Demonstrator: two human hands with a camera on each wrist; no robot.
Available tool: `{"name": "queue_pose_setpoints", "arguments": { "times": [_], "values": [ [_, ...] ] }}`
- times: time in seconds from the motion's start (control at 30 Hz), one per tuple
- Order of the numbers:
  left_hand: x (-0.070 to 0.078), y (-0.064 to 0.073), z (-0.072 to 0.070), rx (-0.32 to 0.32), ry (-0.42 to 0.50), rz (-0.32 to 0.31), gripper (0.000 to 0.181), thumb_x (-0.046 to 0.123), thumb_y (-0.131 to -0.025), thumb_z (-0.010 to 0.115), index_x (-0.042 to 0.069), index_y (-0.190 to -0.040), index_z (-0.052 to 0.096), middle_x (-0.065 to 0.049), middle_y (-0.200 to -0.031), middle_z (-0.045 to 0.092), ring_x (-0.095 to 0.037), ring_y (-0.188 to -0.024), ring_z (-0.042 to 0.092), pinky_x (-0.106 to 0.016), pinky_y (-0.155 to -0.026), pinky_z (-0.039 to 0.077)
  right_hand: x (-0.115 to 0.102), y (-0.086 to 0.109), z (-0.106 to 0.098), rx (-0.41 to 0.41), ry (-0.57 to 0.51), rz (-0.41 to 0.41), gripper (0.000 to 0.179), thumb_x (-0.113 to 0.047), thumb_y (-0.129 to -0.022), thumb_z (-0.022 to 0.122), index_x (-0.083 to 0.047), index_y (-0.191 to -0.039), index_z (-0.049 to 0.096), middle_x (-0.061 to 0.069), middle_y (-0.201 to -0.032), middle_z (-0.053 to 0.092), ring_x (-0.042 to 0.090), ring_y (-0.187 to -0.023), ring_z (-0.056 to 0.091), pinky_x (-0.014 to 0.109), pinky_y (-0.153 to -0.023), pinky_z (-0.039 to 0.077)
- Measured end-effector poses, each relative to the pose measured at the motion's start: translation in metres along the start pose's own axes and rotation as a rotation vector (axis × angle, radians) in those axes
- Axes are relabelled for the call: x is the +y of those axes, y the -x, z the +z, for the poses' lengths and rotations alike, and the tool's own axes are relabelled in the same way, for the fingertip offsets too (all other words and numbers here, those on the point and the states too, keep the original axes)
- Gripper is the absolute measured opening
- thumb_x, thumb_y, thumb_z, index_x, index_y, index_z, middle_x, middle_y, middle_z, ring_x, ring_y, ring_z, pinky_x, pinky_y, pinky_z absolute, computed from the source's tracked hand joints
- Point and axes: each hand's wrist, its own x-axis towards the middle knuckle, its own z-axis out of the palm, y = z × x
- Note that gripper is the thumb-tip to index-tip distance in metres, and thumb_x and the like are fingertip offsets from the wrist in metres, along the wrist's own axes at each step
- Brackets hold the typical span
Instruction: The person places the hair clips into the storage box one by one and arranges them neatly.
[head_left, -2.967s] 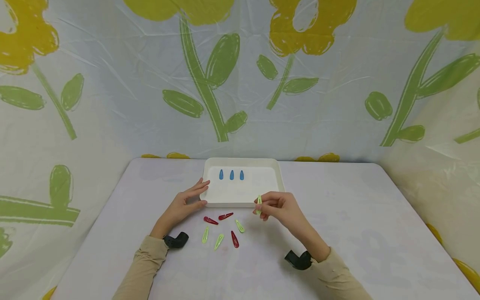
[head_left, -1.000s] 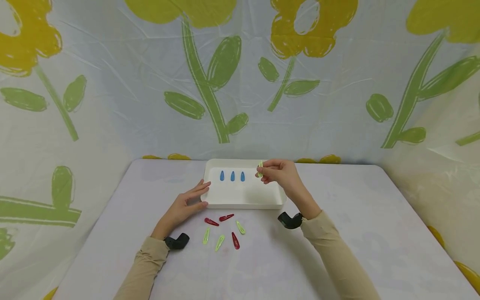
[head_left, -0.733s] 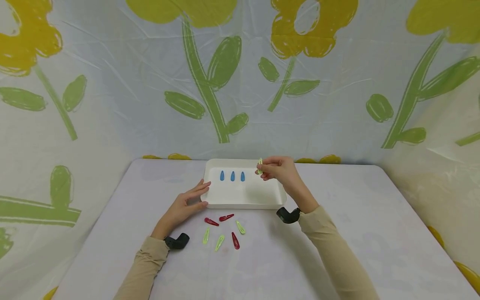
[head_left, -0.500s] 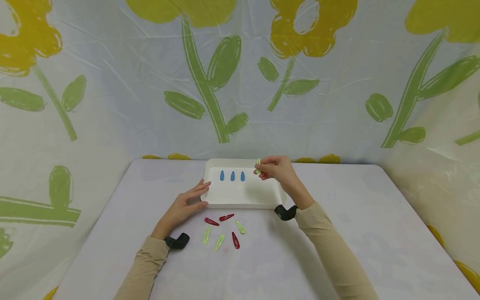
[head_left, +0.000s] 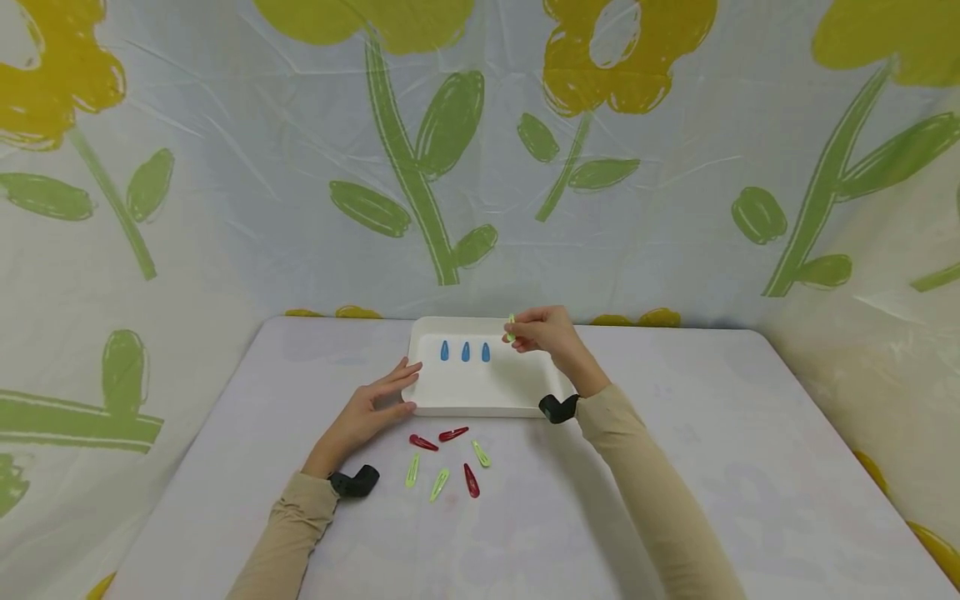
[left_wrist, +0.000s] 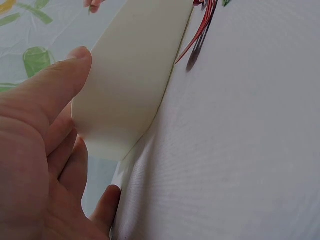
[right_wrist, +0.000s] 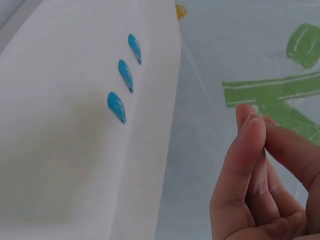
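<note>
My right hand pinches a light green hair clip above the back right part of the white tray. The clip is upright in the head view; the fingers hide it in the right wrist view. Three blue hair clips lie in a row in the tray, left of that hand. My left hand touches the tray's front left corner with fingers spread; in the left wrist view its thumb is at the rim. In front of the tray lie three red hair clips and three light green ones.
The tray stands at the back of a white-covered table. Behind it rises a flower-printed curtain. Each wrist bears a black camera, one on the left and one on the right.
My right hand has carried the green clip from the tray's front edge to above its back part, then slightly left and farther back. The left hand stays at the corner.
</note>
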Motion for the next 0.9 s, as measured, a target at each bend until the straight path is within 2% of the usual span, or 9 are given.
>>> {"name": "queue_pose_setpoints", "arguments": {
  "times": [0.2, 0.43, 0.53, 0.73, 0.9],
  "values": [
    [-0.003, 0.001, -0.003, 0.015, 0.001, -0.007, 0.057, 0.021, -0.091, 0.074, 0.009, -0.143, 0.055, 0.008, -0.152, 0.045, -0.014, -0.15, 0.017, -0.047, -0.12, 0.014, 0.004, -0.015, 0.002, 0.01, -0.049, 0.029, 0.019, -0.002, -0.09, 0.071, 0.012, -0.102, 0.068, 0.013, -0.082, 0.073, 0.014, -0.061, 0.066, 0.025, -0.063, 0.058],
    [-0.003, 0.0, -0.003, 0.007, 0.004, 0.024, 0.057, 0.019, -0.091, 0.074, 0.006, -0.143, 0.053, 0.005, -0.153, 0.044, -0.015, -0.151, 0.017, -0.023, -0.118, 0.016, 0.007, -0.028, 0.001, 0.039, -0.061, 0.061, 0.021, -0.001, -0.09, 0.07, 0.012, -0.105, 0.067, 0.013, -0.081, 0.073, 0.013, -0.06, 0.065, 0.025, -0.063, 0.058],
    [-0.002, 0.0, -0.002, 0.003, 0.012, 0.024, 0.057, 0.02, -0.091, 0.074, 0.006, -0.143, 0.053, 0.006, -0.153, 0.044, -0.014, -0.15, 0.017, -0.017, -0.116, 0.016, 0.009, -0.031, 0.001, 0.036, -0.047, 0.076, 0.023, -0.002, -0.09, 0.07, 0.013, -0.108, 0.067, 0.012, -0.081, 0.073, 0.013, -0.061, 0.066, 0.025, -0.064, 0.059],
    [-0.002, -0.001, 0.0, 0.001, 0.023, -0.004, 0.057, 0.021, -0.091, 0.074, 0.009, -0.143, 0.054, 0.008, -0.152, 0.044, -0.011, -0.15, 0.016, -0.021, -0.117, 0.015, 0.013, -0.036, 0.003, 0.032, -0.071, 0.121, 0.023, 0.001, -0.091, 0.069, 0.015, -0.109, 0.064, 0.012, -0.076, 0.072, 0.013, -0.059, 0.068, 0.026, -0.062, 0.059],
    [0.0, -0.001, 0.0, 0.003, 0.02, -0.019, 0.058, 0.022, -0.091, 0.074, 0.009, -0.143, 0.054, 0.01, -0.152, 0.044, -0.01, -0.15, 0.017, -0.031, -0.12, 0.015, 0.021, -0.041, 0.004, 0.057, -0.07, 0.17, 0.025, 0.004, -0.091, 0.068, 0.015, -0.113, 0.062, 0.011, -0.076, 0.069, 0.013, -0.058, 0.067, 0.024, -0.06, 0.058]
  ]
}}
